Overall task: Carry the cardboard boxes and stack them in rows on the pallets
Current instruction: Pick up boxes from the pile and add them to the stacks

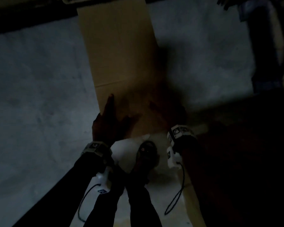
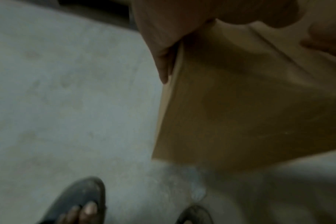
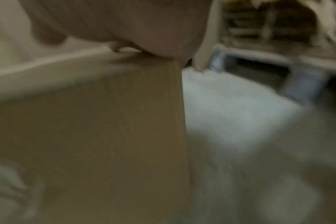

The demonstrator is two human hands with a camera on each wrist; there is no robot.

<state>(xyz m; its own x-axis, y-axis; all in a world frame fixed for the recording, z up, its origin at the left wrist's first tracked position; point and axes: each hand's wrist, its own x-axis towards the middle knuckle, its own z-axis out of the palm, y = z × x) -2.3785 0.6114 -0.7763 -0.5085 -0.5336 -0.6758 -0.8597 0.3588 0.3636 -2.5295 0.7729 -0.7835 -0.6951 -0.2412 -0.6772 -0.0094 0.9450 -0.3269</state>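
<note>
Head view: carrying step in hand, judging by a long flat cardboard box (image 1: pixel 121 63) held out ahead over the grey concrete floor (image 1: pixel 31 95). Left hand (image 1: pixel 108 118) laid along the box's near left edge, fingers fairly straight on top. Right hand (image 1: pixel 169 115) at the near right edge, lost in shadow; finger state impossible to tell here. Sandalled foot (image 1: pixel 146 153) just below the box's near end. No pallet plainly seen in this view.

Left wrist view: fingers (image 2: pixel 163 60) wrapped over the box's (image 2: pixel 240 106) side edge, gripping it, floor (image 2: pixel 58 91) well below. Plain brown board, one crease line, no print or tape visible.

Right wrist view: blurred; palm and fingers (image 3: pixel 144 30) closed against the box's (image 3: pixel 86 121) upper corner. Wooden pallet (image 3: pixel 297 63) near, beyond the box's edge, with something pale piled on it.

Next move, probably: walking on to the pallet, lowering the box level and lining it up in a row.
</note>
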